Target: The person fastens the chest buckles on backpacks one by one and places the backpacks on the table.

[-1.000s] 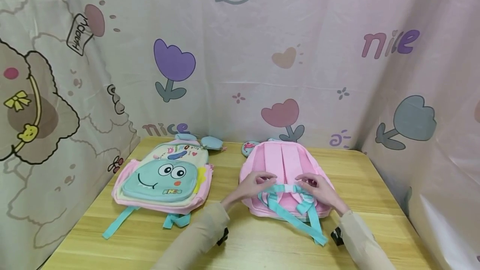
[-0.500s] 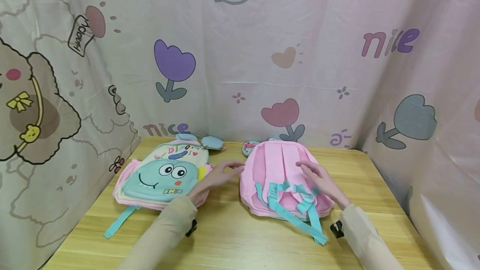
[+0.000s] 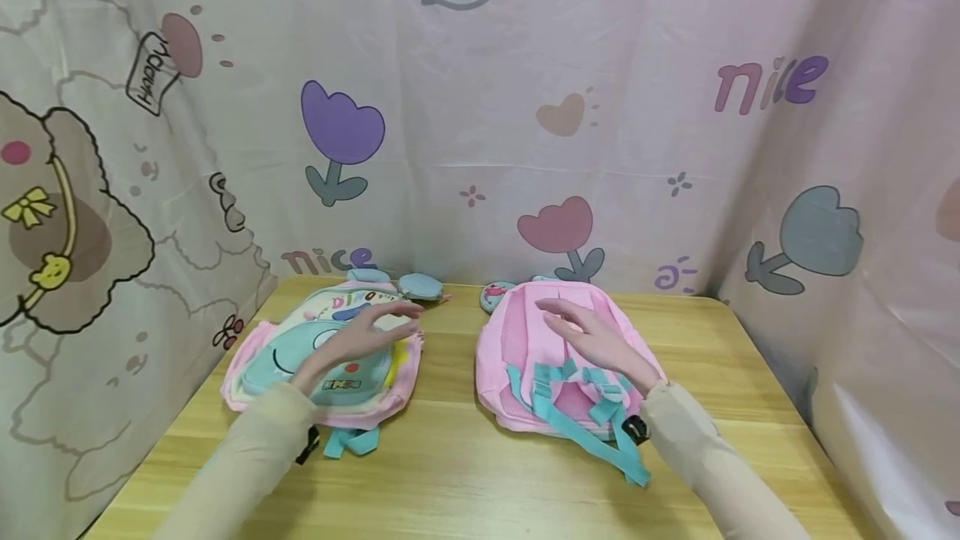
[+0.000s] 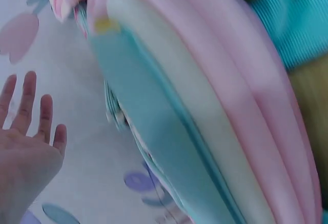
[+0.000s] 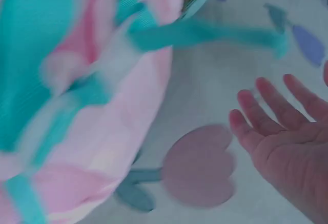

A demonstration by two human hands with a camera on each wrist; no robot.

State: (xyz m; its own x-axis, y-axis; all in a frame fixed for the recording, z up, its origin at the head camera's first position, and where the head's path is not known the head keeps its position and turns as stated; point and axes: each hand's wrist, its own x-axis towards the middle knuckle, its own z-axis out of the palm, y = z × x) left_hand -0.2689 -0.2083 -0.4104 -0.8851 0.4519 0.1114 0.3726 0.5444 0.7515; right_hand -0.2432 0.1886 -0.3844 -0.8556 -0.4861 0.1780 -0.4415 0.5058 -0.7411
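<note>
Straps (image 3: 585,441) are trailing off a pink backpack (image 3: 493,365) lying on the table (image 3: 450,490). Left of the pink backpack, a dinosaur backpack (image 3: 367,382) is lying beneath the left hand (image 3: 360,336), grasping nothing. Over the pink backpack, the right hand (image 3: 600,340) is hovering unclenched, holding nothing.

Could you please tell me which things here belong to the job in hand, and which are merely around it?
Likely part of the job:
dino backpack, near the left hand
pink backpack, near the right hand

Just around it:
table
printed cloth
</note>
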